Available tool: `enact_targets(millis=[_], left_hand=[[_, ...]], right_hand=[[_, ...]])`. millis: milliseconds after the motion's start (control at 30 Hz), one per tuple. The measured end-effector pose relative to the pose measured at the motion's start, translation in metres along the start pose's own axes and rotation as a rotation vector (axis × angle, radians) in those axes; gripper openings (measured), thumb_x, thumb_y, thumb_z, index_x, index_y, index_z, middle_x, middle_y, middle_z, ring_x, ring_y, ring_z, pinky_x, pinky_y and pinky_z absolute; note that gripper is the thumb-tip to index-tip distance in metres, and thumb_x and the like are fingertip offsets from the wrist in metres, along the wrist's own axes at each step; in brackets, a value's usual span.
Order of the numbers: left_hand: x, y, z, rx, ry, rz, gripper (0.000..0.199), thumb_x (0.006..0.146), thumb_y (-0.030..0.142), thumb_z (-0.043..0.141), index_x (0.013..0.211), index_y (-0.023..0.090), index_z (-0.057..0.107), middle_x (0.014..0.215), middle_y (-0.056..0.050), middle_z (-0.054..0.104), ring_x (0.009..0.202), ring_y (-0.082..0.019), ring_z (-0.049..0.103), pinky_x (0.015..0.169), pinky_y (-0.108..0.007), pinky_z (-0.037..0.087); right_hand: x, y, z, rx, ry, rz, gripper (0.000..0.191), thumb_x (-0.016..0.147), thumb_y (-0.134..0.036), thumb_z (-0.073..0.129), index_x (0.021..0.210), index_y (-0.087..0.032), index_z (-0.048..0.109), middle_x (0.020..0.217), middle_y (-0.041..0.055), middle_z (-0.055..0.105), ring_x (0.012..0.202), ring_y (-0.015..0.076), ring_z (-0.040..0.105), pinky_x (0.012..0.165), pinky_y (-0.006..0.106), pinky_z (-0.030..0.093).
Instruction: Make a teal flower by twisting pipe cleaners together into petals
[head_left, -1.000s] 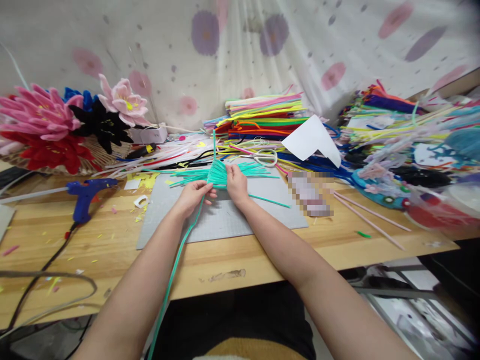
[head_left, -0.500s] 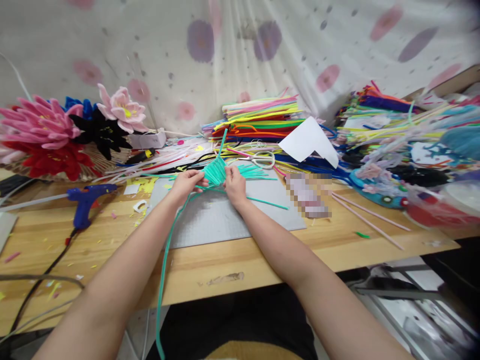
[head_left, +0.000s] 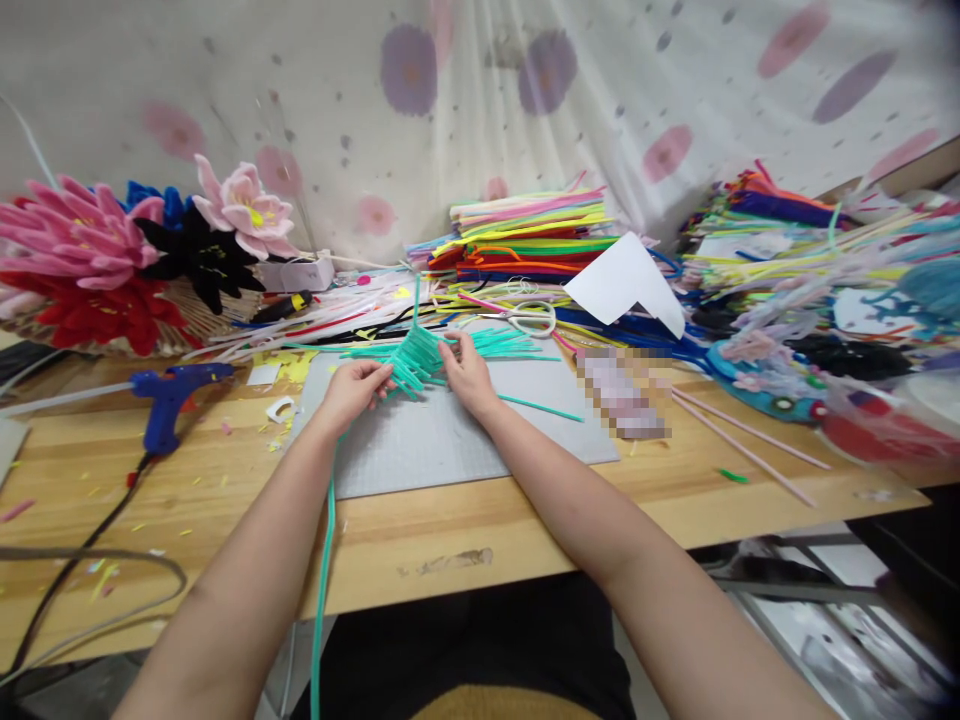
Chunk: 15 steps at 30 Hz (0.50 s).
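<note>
A woven piece of teal pipe cleaners point(head_left: 418, 352) is held up over the grey board point(head_left: 420, 450), with one stem standing up from its top. My left hand point(head_left: 358, 392) pinches its lower left edge, and a long teal strand point(head_left: 328, 540) runs down from there past the table's front edge. Fingers of my right hand point(head_left: 466, 374) close on the piece's right side. Behind it lie more loose teal pipe cleaners point(head_left: 517, 345), partly hidden by the hands. A single teal stem point(head_left: 544, 407) rests on the board at right.
A blue glue gun point(head_left: 171, 400) lies at left below fuzzy flowers point(head_left: 82, 240). Scissors point(head_left: 534, 318), white cut paper point(head_left: 630, 285) and bundled pipe cleaners point(head_left: 525, 235) are behind the board. Two pink stems point(head_left: 750, 445) lie at right.
The left hand has moved slightly left and down. The woven piece has shifted left and turned, its lower stem ends now showing. The view has moved a little.
</note>
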<state>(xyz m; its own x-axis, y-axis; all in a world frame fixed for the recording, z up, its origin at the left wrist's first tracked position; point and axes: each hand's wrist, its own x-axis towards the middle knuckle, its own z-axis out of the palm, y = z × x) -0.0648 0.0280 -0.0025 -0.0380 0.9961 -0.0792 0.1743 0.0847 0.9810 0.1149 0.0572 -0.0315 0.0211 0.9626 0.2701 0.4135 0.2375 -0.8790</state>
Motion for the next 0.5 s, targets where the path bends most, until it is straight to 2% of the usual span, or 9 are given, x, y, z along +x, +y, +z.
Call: enact_targets(millis=[100, 200, 267, 367, 500], left_hand=[[0.002, -0.006, 0.002, -0.049, 0.13, 0.01, 0.028, 0.064, 0.041, 0.068, 0.06, 0.015, 0.062, 0.055, -0.002, 0.06, 0.041, -0.007, 0.04, 0.036, -0.019, 0.026], [0.003, -0.005, 0.005, -0.124, 0.22, 0.026, 0.024, 0.069, 0.037, 0.064, 0.061, 0.015, 0.06, 0.051, 0.001, 0.055, 0.039, -0.005, 0.036, 0.035, -0.018, 0.023], [0.003, -0.002, 0.007, -0.2, 0.224, 0.018, 0.02, 0.07, 0.031, 0.061, 0.059, 0.015, 0.057, 0.05, 0.002, 0.051, 0.04, -0.005, 0.035, 0.034, -0.017, 0.022], [0.0, 0.004, 0.009, -0.319, 0.188, -0.004, 0.011, 0.069, 0.022, 0.059, 0.062, 0.015, 0.053, 0.06, -0.001, 0.058, 0.045, -0.006, 0.041, 0.035, -0.016, 0.023], [-0.001, 0.006, 0.011, -0.293, 0.208, -0.034, 0.007, 0.067, 0.018, 0.059, 0.072, 0.015, 0.055, 0.068, -0.003, 0.063, 0.048, -0.006, 0.044, 0.037, -0.016, 0.027]], right_hand=[[-0.002, -0.001, -0.008, -0.118, 0.0, 0.013, 0.033, 0.083, -0.043, 0.05, 0.106, -0.019, 0.049, 0.089, 0.0028, 0.061, 0.071, 0.0128, 0.055, 0.069, 0.026, 0.042], [-0.004, 0.0, -0.017, -0.362, -0.162, -0.114, 0.025, 0.076, -0.037, 0.061, 0.092, -0.018, 0.056, 0.085, 0.0028, 0.06, 0.079, 0.0156, 0.053, 0.074, 0.028, 0.039], [-0.005, 0.0, -0.02, -0.476, -0.281, -0.195, 0.016, 0.075, -0.029, 0.063, 0.086, -0.018, 0.059, 0.086, 0.0044, 0.059, 0.085, 0.0168, 0.051, 0.078, 0.029, 0.038], [-0.006, -0.004, -0.024, -0.518, -0.381, -0.242, 0.006, 0.079, -0.021, 0.058, 0.081, -0.016, 0.061, 0.086, 0.0055, 0.058, 0.085, 0.0162, 0.05, 0.078, 0.027, 0.036], [-0.002, -0.013, -0.038, -0.424, -0.567, -0.225, 0.01, 0.079, -0.015, 0.053, 0.082, -0.014, 0.063, 0.083, 0.0036, 0.06, 0.076, 0.0126, 0.05, 0.07, 0.023, 0.036]])
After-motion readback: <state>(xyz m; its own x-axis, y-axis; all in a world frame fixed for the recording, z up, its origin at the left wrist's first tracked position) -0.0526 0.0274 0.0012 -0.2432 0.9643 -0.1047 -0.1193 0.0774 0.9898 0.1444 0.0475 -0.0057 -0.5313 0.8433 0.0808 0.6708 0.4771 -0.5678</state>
